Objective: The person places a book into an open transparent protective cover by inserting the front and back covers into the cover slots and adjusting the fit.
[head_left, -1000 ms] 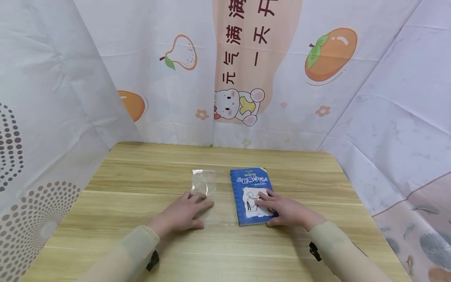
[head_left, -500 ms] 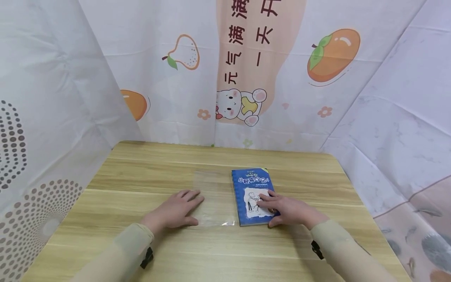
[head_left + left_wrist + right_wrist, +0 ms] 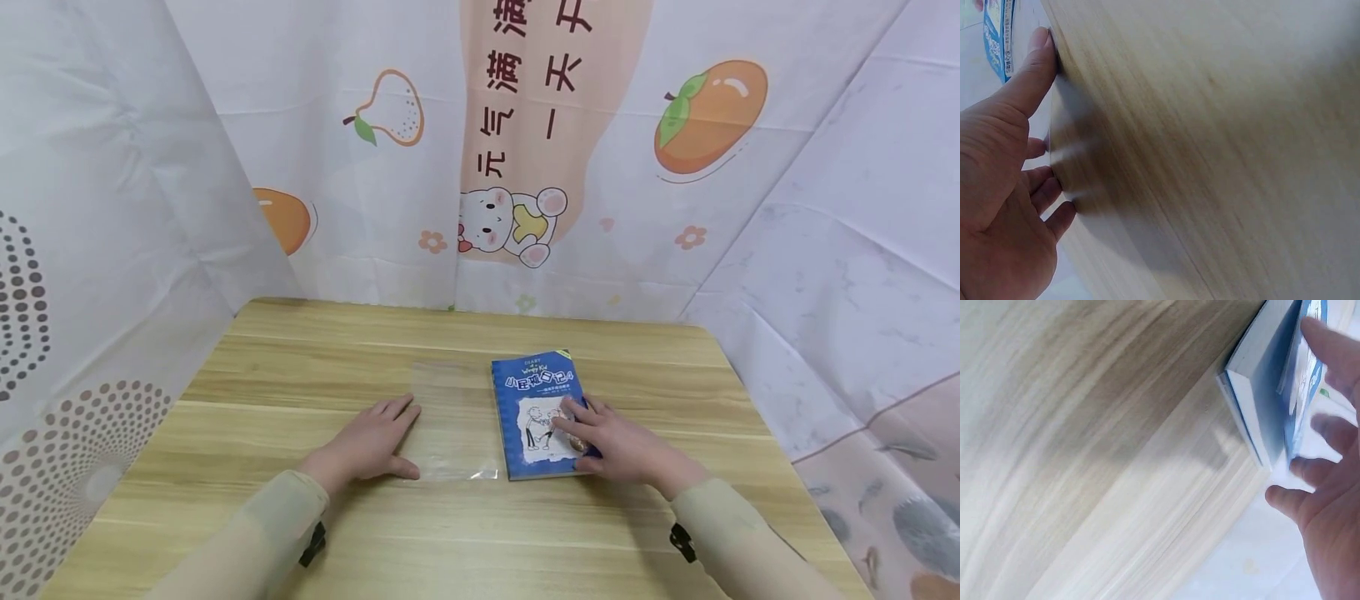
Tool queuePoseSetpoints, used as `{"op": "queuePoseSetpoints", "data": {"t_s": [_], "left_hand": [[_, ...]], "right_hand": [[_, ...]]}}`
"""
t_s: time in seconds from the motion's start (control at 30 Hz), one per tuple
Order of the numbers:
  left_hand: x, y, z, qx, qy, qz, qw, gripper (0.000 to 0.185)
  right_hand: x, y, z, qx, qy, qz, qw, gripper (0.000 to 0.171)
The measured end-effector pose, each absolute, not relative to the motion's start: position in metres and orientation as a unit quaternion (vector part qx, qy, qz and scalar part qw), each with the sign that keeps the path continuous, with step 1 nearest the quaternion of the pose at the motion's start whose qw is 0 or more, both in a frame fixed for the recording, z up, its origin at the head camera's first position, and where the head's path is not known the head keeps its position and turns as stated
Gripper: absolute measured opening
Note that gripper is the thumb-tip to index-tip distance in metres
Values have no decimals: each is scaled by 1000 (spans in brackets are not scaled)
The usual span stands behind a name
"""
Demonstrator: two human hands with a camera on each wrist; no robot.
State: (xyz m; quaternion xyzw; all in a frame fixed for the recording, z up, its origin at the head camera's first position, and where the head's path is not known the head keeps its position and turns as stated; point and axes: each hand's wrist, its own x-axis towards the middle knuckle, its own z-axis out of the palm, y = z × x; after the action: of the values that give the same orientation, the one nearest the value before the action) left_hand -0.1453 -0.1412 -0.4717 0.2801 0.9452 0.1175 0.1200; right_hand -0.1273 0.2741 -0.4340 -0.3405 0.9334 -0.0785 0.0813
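A blue paperback book [image 3: 534, 398] with a cartoon cover lies flat on the wooden table [image 3: 300, 367]. My right hand [image 3: 596, 437] rests on its lower right part, fingers spread on the cover; the right wrist view shows the book's page edge [image 3: 1249, 419] with the right hand's fingers [image 3: 1329, 350] over the cover. A clear plastic sheet [image 3: 453, 417] lies just left of the book. My left hand [image 3: 378, 440] lies flat on the table at the sheet's left edge, fingers straight. In the left wrist view the left hand's thumb [image 3: 1029, 69] points toward the book [image 3: 999, 37].
Printed cloth curtains [image 3: 525, 167] stand close around the table's left, back and right sides. Bare wood [image 3: 465, 542] stretches in front of both hands, and the far strip of table [image 3: 465, 329] behind the book holds nothing.
My left hand has slid left, off the middle of the plastic sheet to its left edge, and the sheet now lies flatter. My right hand has stayed on the book, shifting slightly.
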Motion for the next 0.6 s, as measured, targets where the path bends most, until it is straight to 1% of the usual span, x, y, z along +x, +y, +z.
{"op": "queuePoseSetpoints", "data": {"t_s": [0.3,0.6], "left_hand": [[-145,-138,-467,274,946,120,129,99],[-144,-139,-464,284,943,118,126,97]], "right_hand": [[-128,279,-437,-227,968,-96,50,68],[-129,281,-444,-221,968,-108,56,68]]}}
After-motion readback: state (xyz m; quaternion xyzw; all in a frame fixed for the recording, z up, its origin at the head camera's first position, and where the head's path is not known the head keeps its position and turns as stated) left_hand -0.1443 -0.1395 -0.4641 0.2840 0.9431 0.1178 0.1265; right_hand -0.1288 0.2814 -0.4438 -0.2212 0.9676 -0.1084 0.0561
